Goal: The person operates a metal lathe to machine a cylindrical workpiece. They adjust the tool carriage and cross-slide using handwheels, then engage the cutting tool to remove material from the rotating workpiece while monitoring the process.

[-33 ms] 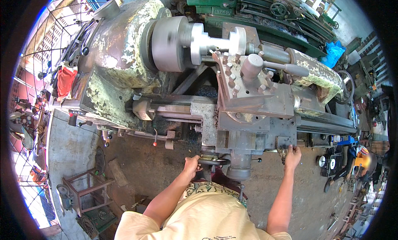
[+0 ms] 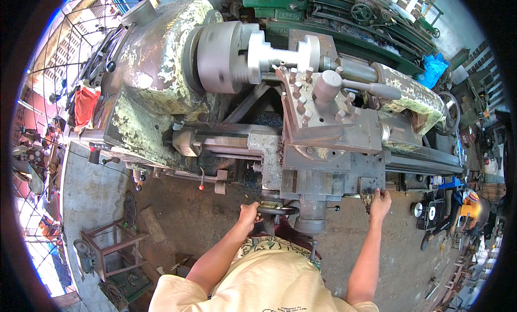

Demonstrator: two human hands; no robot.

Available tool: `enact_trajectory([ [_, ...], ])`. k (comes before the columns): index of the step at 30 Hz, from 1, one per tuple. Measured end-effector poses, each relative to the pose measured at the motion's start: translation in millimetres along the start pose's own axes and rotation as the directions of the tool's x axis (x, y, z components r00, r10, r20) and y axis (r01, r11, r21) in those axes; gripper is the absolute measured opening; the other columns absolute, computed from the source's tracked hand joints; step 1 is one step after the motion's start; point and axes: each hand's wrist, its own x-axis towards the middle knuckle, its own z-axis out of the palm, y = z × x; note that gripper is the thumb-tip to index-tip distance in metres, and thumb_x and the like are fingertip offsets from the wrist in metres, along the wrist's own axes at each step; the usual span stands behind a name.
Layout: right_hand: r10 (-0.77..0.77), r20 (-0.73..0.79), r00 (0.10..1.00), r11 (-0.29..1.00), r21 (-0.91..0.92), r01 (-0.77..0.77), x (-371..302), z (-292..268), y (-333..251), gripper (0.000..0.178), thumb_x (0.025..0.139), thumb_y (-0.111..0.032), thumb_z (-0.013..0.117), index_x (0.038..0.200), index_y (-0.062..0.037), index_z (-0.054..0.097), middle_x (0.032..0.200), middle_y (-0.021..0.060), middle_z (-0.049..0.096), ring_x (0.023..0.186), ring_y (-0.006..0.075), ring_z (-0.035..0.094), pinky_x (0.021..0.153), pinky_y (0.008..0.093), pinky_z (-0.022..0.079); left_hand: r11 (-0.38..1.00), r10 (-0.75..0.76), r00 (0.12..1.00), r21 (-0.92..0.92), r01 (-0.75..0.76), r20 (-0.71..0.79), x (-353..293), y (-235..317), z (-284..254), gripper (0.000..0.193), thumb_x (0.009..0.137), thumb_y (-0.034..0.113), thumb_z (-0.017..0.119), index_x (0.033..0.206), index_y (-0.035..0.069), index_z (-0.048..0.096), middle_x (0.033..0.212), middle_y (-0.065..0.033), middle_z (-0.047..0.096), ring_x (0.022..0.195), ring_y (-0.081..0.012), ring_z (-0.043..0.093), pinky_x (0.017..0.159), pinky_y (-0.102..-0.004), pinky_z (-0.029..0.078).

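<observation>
My left hand is closed round the rim of a dark handwheel at the front of a metal lathe. My right hand is at the right end of the lathe carriage, its fingers curled against the front edge beside a small metal fitting. What those fingers grip is hidden. A blurred chuck holds a shiny, stepped metal workpiece, whose right end meets the tailstock. In front of the workpiece stands the tool post with several bolts and a long clamp handle.
A red-tipped lever hangs below the bed. On the floor at left stands a rusty metal frame. Another person is low at far right, near a black machine. Green machinery and a blue bag are behind.
The chuck's jaws and blur show at a different angle, so it is turning. My hands, the carriage and the tool post have not visibly moved.
</observation>
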Motion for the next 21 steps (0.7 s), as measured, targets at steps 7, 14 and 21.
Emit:
enact_trajectory([
  [7,-0.012,0.007,1.0,0.998,-0.066,0.013,-4.8,-3.0,-13.3,0.022,0.093,-0.014,0.065,0.093,0.008,0.062,0.084,0.0168,0.069,0.075,0.0205,0.062,0.072,0.0353,0.049,0.999,-0.042,0.999,0.013,0.042,0.029,5.2,-1.8,-2.3,0.021,0.091,0.021,0.059,0.088,0.0,0.056,0.062,-0.0025,0.044,0.044,-0.0142,0.041,0.063,-0.0442,0.055],
  [14,-0.035,0.004,0.999,0.998,-0.045,0.035,-0.6,-0.8,-4.2,0.023,0.093,-0.014,0.065,0.094,0.0089,0.063,0.084,0.018,0.069,0.074,0.0217,0.063,0.072,0.0358,0.049,0.999,-0.027,0.999,-0.031,0.029,0.037,5.6,-2.0,-4.9,0.027,0.088,0.021,0.062,0.076,-0.002,0.055,0.063,-0.0059,0.048,0.045,-0.0145,0.045,0.055,-0.0408,0.054],
  [21,-0.055,0.004,0.998,0.998,-0.027,0.055,4.3,0.6,10.3,0.023,0.093,-0.014,0.065,0.092,0.0084,0.063,0.081,0.0172,0.068,0.072,0.0206,0.062,0.07,0.0356,0.049,0.998,-0.048,0.998,-0.031,0.049,0.027,6.8,-1.3,-6.0,0.026,0.089,0.021,0.062,0.078,-0.002,0.056,0.062,-0.005,0.047,0.045,-0.0145,0.044,0.058,-0.0422,0.055],
])
